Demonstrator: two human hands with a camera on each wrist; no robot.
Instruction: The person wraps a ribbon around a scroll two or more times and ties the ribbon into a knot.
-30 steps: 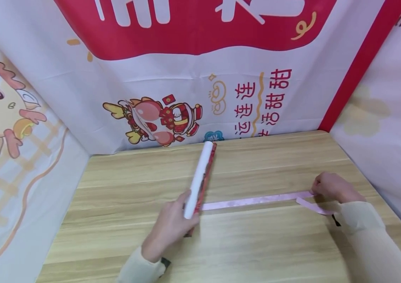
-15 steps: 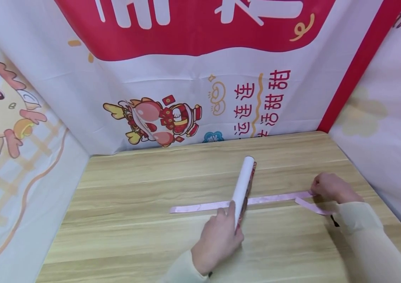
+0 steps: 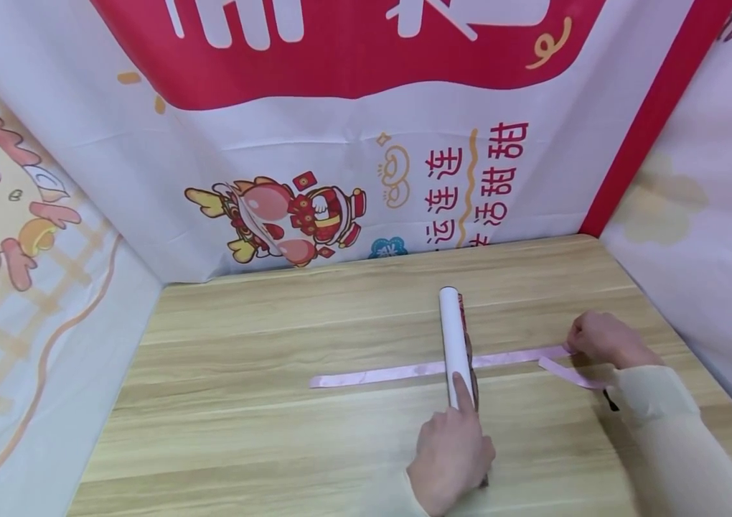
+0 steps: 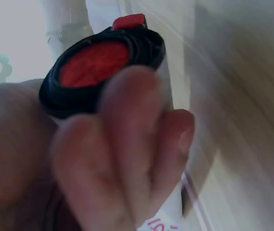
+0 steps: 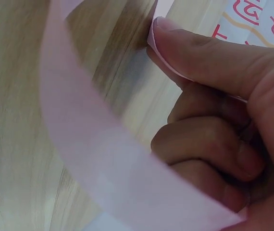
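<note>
A long white roll [image 3: 453, 330] with a dark and red patterned strip along its right side stands nearly lengthwise across a pink ribbon [image 3: 379, 375]. My left hand [image 3: 448, 456] grips the roll's near end, index finger stretched along its top. Up close in the left wrist view, the roll's end [image 4: 93, 62] has a black rim and a red inside. Whether the roll touches the ribbon I cannot tell. At the right, my right hand [image 3: 610, 339] pinches the ribbon between thumb and index finger, other fingers curled into the palm. The ribbon's tail [image 5: 98, 154] loops past this hand.
Both hands work over a wood-grain table [image 3: 243, 431]. A white printed cloth [image 3: 314, 129] with red lettering and cartoon figures hangs along the back edge. More printed cloth [image 3: 689, 215] closes off the right, and another panel [image 3: 30, 345] stands on the left.
My left hand has carried the roll rightward along the ribbon, uncovering the ribbon's left end. The roll has turned from leaning right to nearly straight. My right hand stays in place.
</note>
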